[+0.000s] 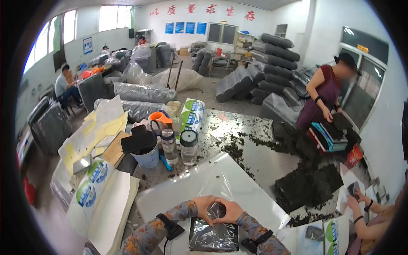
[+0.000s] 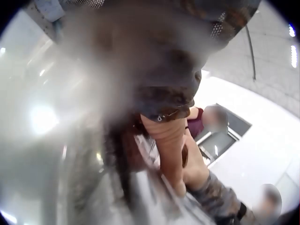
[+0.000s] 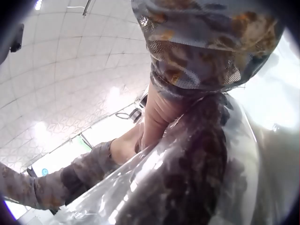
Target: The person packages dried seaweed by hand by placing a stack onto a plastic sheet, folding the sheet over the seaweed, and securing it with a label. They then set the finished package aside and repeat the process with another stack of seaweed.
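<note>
A clear plastic bag (image 1: 213, 238) with dark contents lies in front of me on a white sheet (image 1: 250, 199). My left hand (image 1: 203, 207) and right hand (image 1: 231, 211) curve around the bag's far end from both sides, fingertips meeting and thumbs close together. A dark part of the bag shows inside that ring. In the right wrist view, the right hand (image 3: 159, 115) is against the shiny film of the bag (image 3: 187, 178), with dark, flaky contents beneath. The left wrist view is blurred; the left hand (image 2: 166, 150) reaches down beside the right one.
Two clear bottles (image 1: 189, 148), a bucket (image 1: 146, 158) and papers (image 1: 95, 136) stand or lie to the left. Dark flaky sheets (image 1: 308, 187) and crumbs cover the right side. A person (image 1: 321, 91) stands beyond; another person's hands (image 1: 355, 197) hold a dark packet nearer right.
</note>
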Tool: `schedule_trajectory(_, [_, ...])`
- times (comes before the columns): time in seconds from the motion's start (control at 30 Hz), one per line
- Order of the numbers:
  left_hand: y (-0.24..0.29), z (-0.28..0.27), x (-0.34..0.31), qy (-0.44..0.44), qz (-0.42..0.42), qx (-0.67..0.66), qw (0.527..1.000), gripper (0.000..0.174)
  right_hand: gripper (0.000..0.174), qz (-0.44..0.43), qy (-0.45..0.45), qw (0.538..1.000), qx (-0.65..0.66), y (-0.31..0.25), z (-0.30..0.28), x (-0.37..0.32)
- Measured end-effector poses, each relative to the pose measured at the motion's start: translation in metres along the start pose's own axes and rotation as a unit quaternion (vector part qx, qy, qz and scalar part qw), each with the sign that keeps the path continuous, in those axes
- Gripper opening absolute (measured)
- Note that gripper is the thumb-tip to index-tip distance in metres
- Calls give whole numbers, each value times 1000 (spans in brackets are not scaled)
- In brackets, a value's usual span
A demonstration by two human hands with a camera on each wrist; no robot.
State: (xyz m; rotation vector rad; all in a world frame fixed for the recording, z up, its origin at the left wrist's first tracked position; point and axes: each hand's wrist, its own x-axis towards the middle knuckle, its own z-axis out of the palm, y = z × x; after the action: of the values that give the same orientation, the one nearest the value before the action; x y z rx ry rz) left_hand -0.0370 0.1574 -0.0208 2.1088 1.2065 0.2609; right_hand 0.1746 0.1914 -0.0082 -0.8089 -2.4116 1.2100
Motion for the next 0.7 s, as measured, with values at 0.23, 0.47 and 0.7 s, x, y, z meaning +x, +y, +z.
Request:
schedule_trajectory(0.23, [-1, -8, 23, -117, -41, 43, 991, 104, 74, 119, 341, 928, 86, 80, 10, 50])
schedule_trajectory(0.47, [16, -6, 9, -61, -35, 57, 996, 111, 38, 193, 57, 954, 221, 74, -31, 136])
schedule_trajectory(0.7, [65, 36, -48, 363, -65, 111, 923, 97, 32, 43, 115, 987, 102, -70, 2, -18])
